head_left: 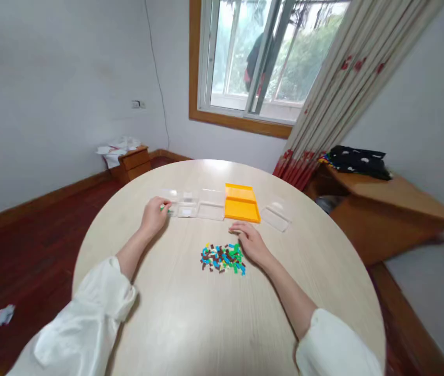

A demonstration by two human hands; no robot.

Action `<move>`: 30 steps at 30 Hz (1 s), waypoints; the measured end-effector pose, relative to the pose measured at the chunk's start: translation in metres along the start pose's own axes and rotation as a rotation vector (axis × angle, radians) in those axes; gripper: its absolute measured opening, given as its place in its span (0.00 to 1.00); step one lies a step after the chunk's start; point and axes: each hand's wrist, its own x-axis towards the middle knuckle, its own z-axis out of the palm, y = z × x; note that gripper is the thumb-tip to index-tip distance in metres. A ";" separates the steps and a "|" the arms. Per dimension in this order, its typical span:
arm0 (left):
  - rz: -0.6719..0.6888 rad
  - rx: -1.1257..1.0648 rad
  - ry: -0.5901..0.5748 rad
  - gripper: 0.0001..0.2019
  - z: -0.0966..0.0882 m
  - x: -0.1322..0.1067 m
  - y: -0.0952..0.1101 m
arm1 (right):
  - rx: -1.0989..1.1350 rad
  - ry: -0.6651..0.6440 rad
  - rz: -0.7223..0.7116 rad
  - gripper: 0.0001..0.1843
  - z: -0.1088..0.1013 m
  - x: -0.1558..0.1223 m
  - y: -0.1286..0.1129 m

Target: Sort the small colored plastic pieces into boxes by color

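A heap of small coloured pieces (223,258), blue, green, brown and yellow, lies in the middle of the round wooden table (206,324). My right hand (250,241) rests flat beside the heap's right edge, fingers stretched out. My left hand (153,214) is closed in a pinch on a small green piece (164,208) at the leftmost clear plastic tray (169,196). Beyond stand more clear trays (211,210) in a row and an orange tray (241,203).
A clear lid (276,218) lies right of the orange tray. A low wooden cabinet (131,162) stands at the left wall, a wooden desk (382,203) with dark cloth at the right. Crumpled paper (6,314) lies on the floor.
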 end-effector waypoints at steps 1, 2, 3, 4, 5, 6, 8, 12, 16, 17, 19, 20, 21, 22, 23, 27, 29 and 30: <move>-0.002 0.003 -0.006 0.09 0.001 0.000 0.000 | 0.003 0.005 -0.002 0.17 0.000 0.000 0.000; -0.004 0.007 -0.011 0.09 0.002 0.000 -0.001 | 0.006 0.009 -0.004 0.18 0.001 0.000 0.001; -0.006 0.012 -0.017 0.09 0.003 0.000 -0.001 | 0.006 0.010 -0.005 0.18 0.001 0.000 0.001; -0.008 0.019 -0.023 0.09 0.004 0.000 -0.002 | 0.006 0.010 -0.005 0.18 0.000 0.000 0.000; -0.011 0.027 -0.029 0.09 0.005 0.000 -0.002 | 0.003 0.008 -0.004 0.18 0.000 0.000 0.000; -0.013 0.037 -0.036 0.09 0.006 0.000 -0.003 | 0.000 0.004 -0.002 0.18 0.000 0.000 0.000; -0.015 0.054 -0.047 0.09 0.006 0.001 -0.004 | -0.009 -0.007 0.000 0.18 -0.002 0.000 -0.001; 0.000 0.077 -0.049 0.09 0.008 0.001 -0.005 | -0.033 -0.016 -0.005 0.18 -0.003 0.001 -0.005; 0.012 0.112 -0.064 0.10 0.011 0.002 -0.007 | -0.099 -0.011 -0.065 0.18 0.002 -0.001 -0.022; 0.014 0.117 -0.073 0.10 0.011 0.002 -0.008 | -0.123 -0.031 -0.094 0.19 0.004 -0.002 -0.029; 0.017 0.121 -0.091 0.11 0.012 0.002 -0.008 | -0.187 -0.104 -0.153 0.19 0.008 -0.005 -0.043; 0.013 0.122 -0.093 0.11 0.012 0.002 -0.007 | -0.224 -0.161 -0.179 0.19 0.011 -0.006 -0.049; 0.009 0.123 -0.086 0.11 0.011 0.001 -0.006 | -0.258 -0.216 -0.203 0.18 0.013 -0.008 -0.055; 0.007 0.124 -0.074 0.11 0.010 0.001 -0.004 | -0.288 -0.264 -0.219 0.18 0.015 -0.010 -0.059; 0.011 0.122 -0.061 0.11 0.009 0.000 -0.002 | -0.314 -0.300 -0.228 0.18 0.016 -0.011 -0.061; 0.119 0.022 -0.088 0.09 0.002 -0.005 0.020 | -0.376 -0.313 -0.227 0.19 0.019 -0.013 -0.060; 0.204 -0.089 -0.210 0.09 0.001 -0.011 0.034 | -0.386 -0.286 -0.239 0.19 0.018 -0.013 -0.057; 0.231 -0.137 -0.287 0.09 0.000 -0.014 0.042 | -0.387 -0.270 -0.245 0.19 0.017 -0.012 -0.055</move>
